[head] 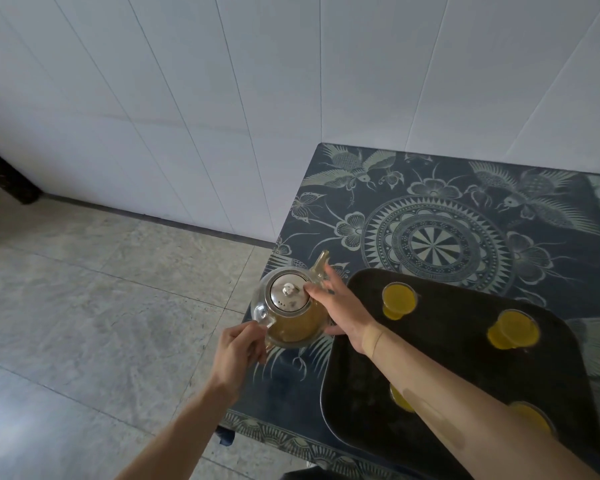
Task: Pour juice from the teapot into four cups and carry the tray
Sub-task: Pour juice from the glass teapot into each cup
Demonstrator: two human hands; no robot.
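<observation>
Both hands on the teapot, four filled cups beside them.

The left hand (238,355) grips the handle of the glass teapot (290,306); the right hand (340,306) presses spread fingers against its lid and side. The teapot stands on the bench (430,188) between the hands. Right of the right hand, the dark tray (465,358) carries four cups (399,299) of yellow juice.

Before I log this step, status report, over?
Left hand on teapot handle, right hand steadying it. Four cups filled on tray. Nothing in the way.
</observation>
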